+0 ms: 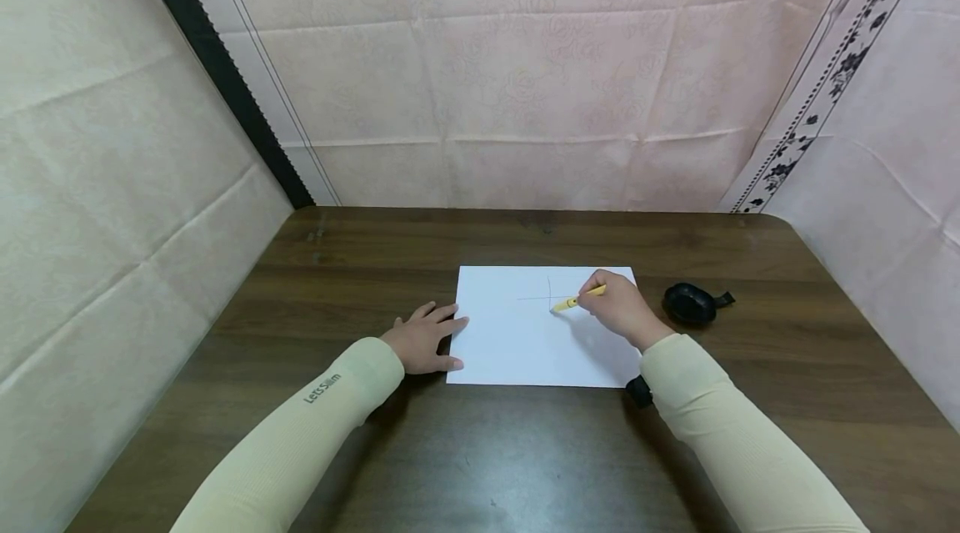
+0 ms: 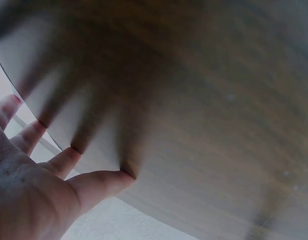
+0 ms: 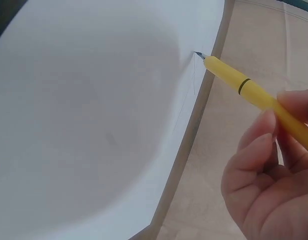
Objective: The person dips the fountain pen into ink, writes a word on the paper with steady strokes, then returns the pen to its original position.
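Observation:
A white sheet of paper [image 1: 510, 349] lies on the brown wooden table, with a thin horizontal line crossed by a vertical one in its upper part. My right hand [image 1: 618, 308] pinches a yellow fountain pen [image 1: 567, 304] between thumb and fingers, its tip at the lower end of the vertical line. The right wrist view shows the pen's metal nib [image 3: 199, 54] touching the paper and the right hand's curled fingers [image 3: 248, 165]. Spread at the paper's left edge, my left hand [image 1: 422, 341] rests with fingertips on or beside the sheet; its fingers [image 2: 101, 187] look straight in the left wrist view.
A black rounded object with a short tab [image 1: 690, 304] sits right of the paper, close to my right wrist. Beneath that wrist shows a small black device [image 1: 639, 391]. Pale patterned cloth [image 1: 525, 99] hangs behind the table [image 1: 360, 266] and along both sides.

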`<state>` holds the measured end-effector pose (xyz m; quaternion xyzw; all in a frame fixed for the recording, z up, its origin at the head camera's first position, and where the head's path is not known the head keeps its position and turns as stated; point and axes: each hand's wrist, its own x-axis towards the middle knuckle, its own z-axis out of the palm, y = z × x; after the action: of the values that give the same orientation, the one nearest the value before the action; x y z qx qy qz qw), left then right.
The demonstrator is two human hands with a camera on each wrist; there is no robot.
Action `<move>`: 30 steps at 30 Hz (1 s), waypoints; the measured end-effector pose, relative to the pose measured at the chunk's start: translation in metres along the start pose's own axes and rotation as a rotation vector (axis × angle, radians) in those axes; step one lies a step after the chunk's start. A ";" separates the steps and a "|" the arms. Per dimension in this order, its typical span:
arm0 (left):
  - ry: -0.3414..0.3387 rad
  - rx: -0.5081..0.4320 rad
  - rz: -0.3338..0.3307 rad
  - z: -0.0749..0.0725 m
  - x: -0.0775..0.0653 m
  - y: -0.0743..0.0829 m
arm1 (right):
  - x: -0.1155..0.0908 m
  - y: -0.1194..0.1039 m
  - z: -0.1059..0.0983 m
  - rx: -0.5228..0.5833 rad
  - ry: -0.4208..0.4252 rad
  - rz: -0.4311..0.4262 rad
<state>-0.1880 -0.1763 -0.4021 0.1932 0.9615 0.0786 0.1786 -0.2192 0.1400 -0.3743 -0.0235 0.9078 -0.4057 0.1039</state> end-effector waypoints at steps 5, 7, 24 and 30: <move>-0.002 0.001 -0.008 -0.001 0.000 0.001 | 0.000 0.001 0.000 0.007 -0.002 0.005; -0.005 -0.001 -0.011 -0.001 0.001 0.001 | 0.000 0.001 0.000 0.009 -0.004 0.002; -0.013 -0.017 0.015 -0.003 0.000 -0.001 | -0.001 -0.002 0.000 0.008 0.002 -0.014; -0.016 -0.010 0.017 -0.002 0.000 -0.001 | -0.003 -0.003 0.000 -0.001 0.002 -0.019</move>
<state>-0.1893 -0.1776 -0.4006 0.2010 0.9581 0.0833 0.1865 -0.2162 0.1386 -0.3715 -0.0315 0.9078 -0.4063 0.0990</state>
